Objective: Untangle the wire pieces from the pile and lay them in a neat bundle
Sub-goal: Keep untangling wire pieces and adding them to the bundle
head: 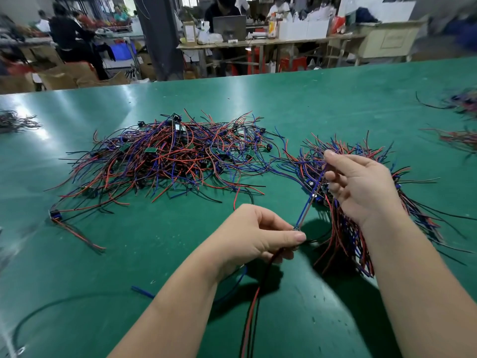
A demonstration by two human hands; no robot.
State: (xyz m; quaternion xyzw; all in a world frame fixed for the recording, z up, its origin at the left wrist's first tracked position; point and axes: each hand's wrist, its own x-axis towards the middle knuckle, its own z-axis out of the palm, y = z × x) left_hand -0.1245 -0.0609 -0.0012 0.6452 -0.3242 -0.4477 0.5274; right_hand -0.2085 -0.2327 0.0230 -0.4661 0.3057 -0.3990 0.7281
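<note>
A tangled pile (170,156) of red, blue and black wire pieces with small green boards lies mid-table. To its right lies a bundle (346,228) of the same wires, roughly aligned and fanning out at both ends. My left hand (255,236) pinches one wire piece (304,210) at its small component, and its red and black leads hang down toward me. My right hand (361,187), held above the bundle, grips the blue and red end of that same piece between its fingers.
The green table (284,104) also carries a single wire piece (69,223) at left, a loose blue wire (144,291) and a black cable (51,306) near me. More wire heaps (462,120) lie at the right edge, and another heap (15,121) sits far left. People work at benches behind.
</note>
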